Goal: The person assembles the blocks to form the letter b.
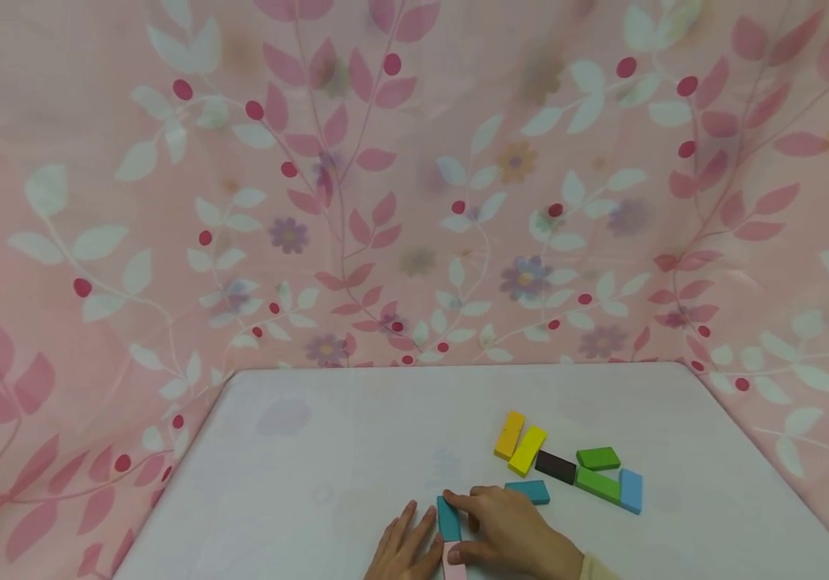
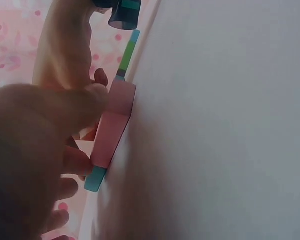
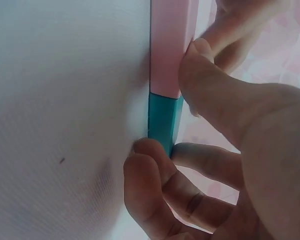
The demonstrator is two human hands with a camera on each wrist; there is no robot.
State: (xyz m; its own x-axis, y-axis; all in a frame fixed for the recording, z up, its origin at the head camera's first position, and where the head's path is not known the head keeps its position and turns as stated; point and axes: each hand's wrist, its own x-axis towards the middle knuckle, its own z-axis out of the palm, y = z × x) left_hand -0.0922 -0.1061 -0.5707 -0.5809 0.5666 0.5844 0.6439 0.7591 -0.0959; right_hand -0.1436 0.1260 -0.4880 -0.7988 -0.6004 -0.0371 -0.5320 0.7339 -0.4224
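Note:
A teal block (image 1: 448, 518) and a pink block (image 1: 453, 561) lie end to end near the front of the white table. My right hand (image 1: 508, 528) grips this pair from the right: the index fingertip is at the teal block's far end, the thumb on the pink block. In the right wrist view, curled fingers (image 3: 190, 175) sit against the teal block (image 3: 164, 120). My left hand (image 1: 403, 548) lies along the left side with fingers extended, its thumb beside the joint. In the left wrist view, the left thumb reaches the pink block (image 2: 111, 135).
Just beyond the right hand lies another teal block (image 1: 530, 491). A zigzag of blocks spreads to the right: orange (image 1: 509, 436), yellow (image 1: 528, 450), black (image 1: 556, 466), two green (image 1: 598, 458) and light blue (image 1: 631, 490). Pink floral cloth (image 1: 414, 201) hangs behind the table (image 1: 298, 451).

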